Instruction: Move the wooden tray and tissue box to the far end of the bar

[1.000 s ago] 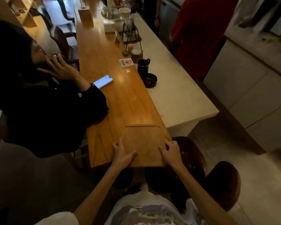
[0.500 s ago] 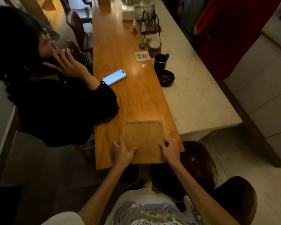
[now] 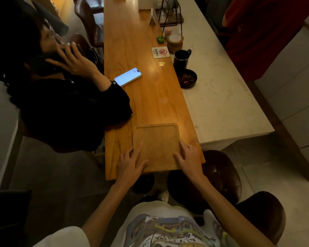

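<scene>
Over the last second the wooden tabletop (image 3: pixel 146 97) has come to fill more of our view and stretches away in a long strip, while the wooden tray (image 3: pixel 156 145) has kept its place at the near end, its near edge level with the tabletop's lip. We read that as the tray being in hand but its move along the bar not yet begun; our hands sit much as they did a second ago.

The seated person's dark sleeve (image 3: pixel 103 107) leans on the left edge just beyond the tray's far left corner, so the open lane runs along the right half of the wood, beside the pale stone counter (image 3: pixel 219 104). Further on, a lit phone (image 3: pixel 128 77) lies toward the left, a black bowl (image 3: pixel 187 78) and black mug (image 3: pixel 181 58) stand at the right seam, and a small sign card (image 3: pixel 160 52) lies flat near them; between these the wood is bare and wide enough, we judge, for the tray to pass.

The tissue box (image 3: pixel 144 2) is only partly in view at the top edge, far along the bar.

Our left hand (image 3: pixel 130 166) lies over the tray's near left corner and our right hand (image 3: pixel 189 157) over its right rim, fingers (image 3: pixel 183 143) spread flat and pressing, not curled under it.
</scene>
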Demonstrator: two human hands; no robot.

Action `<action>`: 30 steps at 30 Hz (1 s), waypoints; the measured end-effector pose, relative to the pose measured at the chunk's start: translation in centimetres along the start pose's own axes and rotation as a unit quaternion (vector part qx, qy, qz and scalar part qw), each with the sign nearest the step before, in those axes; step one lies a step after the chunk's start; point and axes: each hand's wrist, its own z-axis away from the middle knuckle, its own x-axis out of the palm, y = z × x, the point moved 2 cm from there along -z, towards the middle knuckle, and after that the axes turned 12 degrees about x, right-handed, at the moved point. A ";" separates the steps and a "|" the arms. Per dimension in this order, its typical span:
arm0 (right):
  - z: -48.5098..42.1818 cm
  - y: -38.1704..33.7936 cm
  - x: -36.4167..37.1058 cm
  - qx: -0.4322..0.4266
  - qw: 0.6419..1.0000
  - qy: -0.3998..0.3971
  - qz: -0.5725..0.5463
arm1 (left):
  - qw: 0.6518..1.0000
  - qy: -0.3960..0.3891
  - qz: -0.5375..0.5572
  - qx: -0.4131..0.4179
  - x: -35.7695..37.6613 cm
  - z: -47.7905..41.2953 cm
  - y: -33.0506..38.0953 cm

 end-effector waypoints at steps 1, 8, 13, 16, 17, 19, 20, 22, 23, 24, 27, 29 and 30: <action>0.6 0.9 0.1 -0.032 0.999 -0.008 0.011 | 0.999 -0.012 -0.021 0.021 0.1 0.7 -0.4; 2.1 4.4 0.6 -0.149 0.982 -0.077 0.091 | 0.991 -0.034 -0.063 0.117 1.8 3.1 -2.2; 2.1 4.1 0.9 -0.154 0.983 -0.046 0.088 | 0.990 0.004 -0.071 0.121 1.9 3.1 -2.4; 2.1 3.8 0.7 -0.160 0.982 -0.033 0.098 | 0.991 0.015 -0.069 0.117 1.9 3.5 -2.4; 2.2 3.6 0.7 -0.163 0.980 -0.030 0.106 | 0.991 0.016 -0.065 0.115 1.9 3.6 -2.5; 2.3 3.3 0.7 -0.164 0.979 -0.023 0.122 | 0.992 0.012 -0.056 0.109 1.9 3.8 -2.7; 2.3 3.2 0.7 -0.164 0.978 -0.019 0.130 | 0.993 0.009 -0.055 0.106 1.9 3.9 -2.9; 2.4 2.9 0.8 -0.163 0.976 -0.013 0.144 | 0.993 0.008 -0.058 0.102 2.0 3.9 -3.2; 2.4 2.8 0.8 -0.161 0.975 -0.011 0.150 | 0.993 0.009 -0.061 0.101 2.0 4.0 -3.4; 2.4 2.6 0.8 -0.158 0.975 -0.009 0.156 | 0.993 0.013 -0.062 0.103 2.0 4.0 -3.5; 2.3 2.2 1.0 -0.153 0.973 -0.008 0.172 | 0.993 0.010 -0.055 0.105 1.8 4.0 -3.8; 2.3 2.2 1.1 -0.149 0.973 -0.012 0.178 | 0.994 0.003 -0.046 0.101 1.7 3.9 -3.9; 2.3 2.2 1.1 -0.148 0.973 -0.014 0.178 | 0.994 0.006 -0.041 0.099 1.7 3.9 -3.9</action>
